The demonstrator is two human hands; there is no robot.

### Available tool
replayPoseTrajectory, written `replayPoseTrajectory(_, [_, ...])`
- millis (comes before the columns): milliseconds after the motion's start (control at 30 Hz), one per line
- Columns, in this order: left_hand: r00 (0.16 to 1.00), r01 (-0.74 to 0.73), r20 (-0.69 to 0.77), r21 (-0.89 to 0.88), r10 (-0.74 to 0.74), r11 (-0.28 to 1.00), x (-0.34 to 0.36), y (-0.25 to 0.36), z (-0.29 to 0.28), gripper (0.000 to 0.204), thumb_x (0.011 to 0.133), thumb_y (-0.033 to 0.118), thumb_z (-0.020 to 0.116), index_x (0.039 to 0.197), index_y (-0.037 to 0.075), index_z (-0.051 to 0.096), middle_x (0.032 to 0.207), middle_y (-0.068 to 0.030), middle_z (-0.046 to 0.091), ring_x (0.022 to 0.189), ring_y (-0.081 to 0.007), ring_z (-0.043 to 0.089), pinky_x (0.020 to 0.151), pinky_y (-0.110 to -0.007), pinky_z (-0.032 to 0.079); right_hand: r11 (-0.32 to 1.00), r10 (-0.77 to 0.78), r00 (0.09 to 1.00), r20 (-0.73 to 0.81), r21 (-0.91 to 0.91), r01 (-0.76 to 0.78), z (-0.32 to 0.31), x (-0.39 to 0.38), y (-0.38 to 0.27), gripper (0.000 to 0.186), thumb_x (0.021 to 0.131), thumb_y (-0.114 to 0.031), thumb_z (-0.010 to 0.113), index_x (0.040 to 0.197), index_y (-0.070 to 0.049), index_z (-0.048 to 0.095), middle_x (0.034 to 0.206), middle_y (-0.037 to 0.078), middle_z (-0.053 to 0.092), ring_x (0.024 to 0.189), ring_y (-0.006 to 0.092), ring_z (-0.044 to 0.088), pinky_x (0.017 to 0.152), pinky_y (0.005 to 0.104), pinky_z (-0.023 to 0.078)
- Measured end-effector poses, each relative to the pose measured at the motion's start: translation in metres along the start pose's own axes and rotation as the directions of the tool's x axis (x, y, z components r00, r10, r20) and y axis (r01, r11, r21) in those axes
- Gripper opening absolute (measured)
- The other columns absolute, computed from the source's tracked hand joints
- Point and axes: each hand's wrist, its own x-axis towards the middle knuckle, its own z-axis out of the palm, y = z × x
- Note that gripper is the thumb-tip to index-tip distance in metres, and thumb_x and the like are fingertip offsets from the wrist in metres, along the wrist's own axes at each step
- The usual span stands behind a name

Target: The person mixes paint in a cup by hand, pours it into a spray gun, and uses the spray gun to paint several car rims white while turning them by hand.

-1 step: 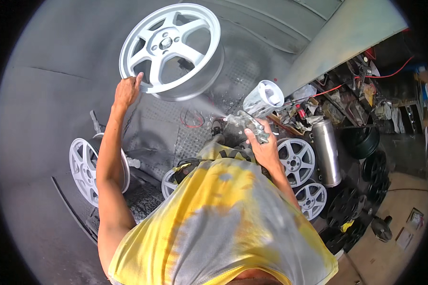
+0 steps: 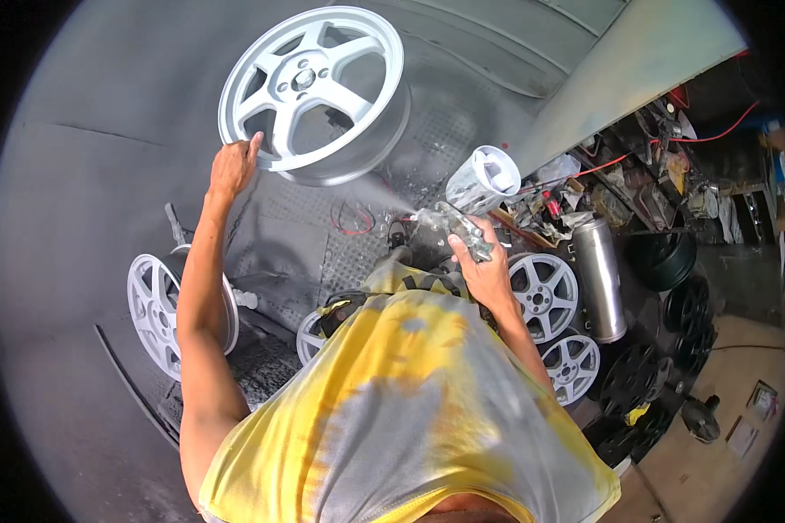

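Observation:
A white six-spoke wheel rim (image 2: 290, 112) hangs or stands tilted ahead of me; what bears it is hidden. My left hand (image 2: 233, 167) is closed round its lower left edge, one digit showing at the front lip. My right hand (image 2: 487, 272) is wrapped round a paint-smeared spray gun (image 2: 452, 225), its nozzle facing the rim. A pale mist (image 2: 385, 192) fans from the nozzle toward the rim's lower side. Just beyond the gun is a white cylindrical cup (image 2: 471, 187) with whitish matter inside; whether it joins the gun I cannot tell.
Another white rim (image 2: 151, 305) is mounted at my left. More white rims (image 2: 542, 296) and a metal cylinder (image 2: 600, 288) stand at right, with dark wheels (image 2: 632, 376) beyond. A panel (image 2: 637, 78) and cluttered shelf (image 2: 619, 187) flank the right. A red hose (image 2: 353, 228) lies on the floor.

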Motion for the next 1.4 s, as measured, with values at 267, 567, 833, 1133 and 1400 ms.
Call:
replayPoseTrajectory(267, [0.981,-0.192,-0.002,-0.092,0.193,0.977,-0.019,0.093,0.015,0.063,0.111,0.047,0.048,0.082,-0.004,0.072,0.08,-0.0272,0.07,0.08,-0.0482,0.069,0.075,-0.055,0.052,0.994,-0.108,0.943,-0.315,-0.028,0.104,-0.047,0.036,-0.022,0.035,0.102,-0.017,0.072,0.131,-0.001,0.06,0.091,0.007,0.071,0.073,0.0111,0.064,0.067,0.03,0.053])
replayPoseTrajectory(567, [0.972,-0.193,-0.176,-0.237,0.154,0.952,-0.02,0.141,0.035,0.057,0.109,0.044,0.052,0.08,-0.002,0.069,0.086,-0.0238,0.07,0.079,-0.0479,0.067,0.072,-0.056,0.051,0.997,-0.056,0.988,-0.143,0.054,0.064,-0.03,0.013,-0.026,0.04,0.1,-0.018,0.074,0.132,0.001,0.058,0.096,0.007,0.071,0.073,0.0115,0.066,0.068,0.0287,0.055])
replayPoseTrajectory(833, [0.986,-0.146,-0.115,-0.259,0.119,0.955,-0.033,0.11,0.02,0.055,0.111,0.042,0.05,0.088,-0.003,0.07,0.087,-0.0243,0.068,0.078,-0.0481,0.064,0.072,-0.054,0.049,0.992,-0.116,0.978,-0.172,0.031,0.123,-0.018,0.015,-0.038,0.041,0.1,-0.017,0.074,0.134,0.001,0.058,0.095,0.007,0.072,0.074,0.0114,0.066,0.068,0.0285,0.055])
replayPoseTrajectory(1133, [0.987,-0.111,-0.136,-0.228,0.081,0.967,-0.03,0.05,0.019,0.052,0.11,0.041,0.051,0.087,-0.002,0.068,0.09,-0.0242,0.069,0.084,-0.0474,0.066,0.076,-0.054,0.051,0.997,-0.059,0.98,-0.19,0.045,0.068,-0.026,0.021,-0.022,0.037,0.101,-0.015,0.073,0.131,-0.001,0.059,0.095,0.005,0.071,0.074,0.0103,0.064,0.067,0.0279,0.054])
replayPoseTrajectory(1400, [0.987,-0.074,-0.154,-0.209,0.041,0.975,-0.017,-0.002,0.013,0.051,0.111,0.041,0.051,0.091,-0.004,0.067,0.096,-0.0259,0.069,0.092,-0.0493,0.065,0.081,-0.054,0.051,0.991,-0.03,0.999,-0.017,-0.134,0.027,-0.003,0.004,-0.011,0.038,0.1,-0.02,0.074,0.13,0.0,0.061,0.104,0.018,0.074,0.092,0.0252,0.073,0.083,0.0389,0.056])
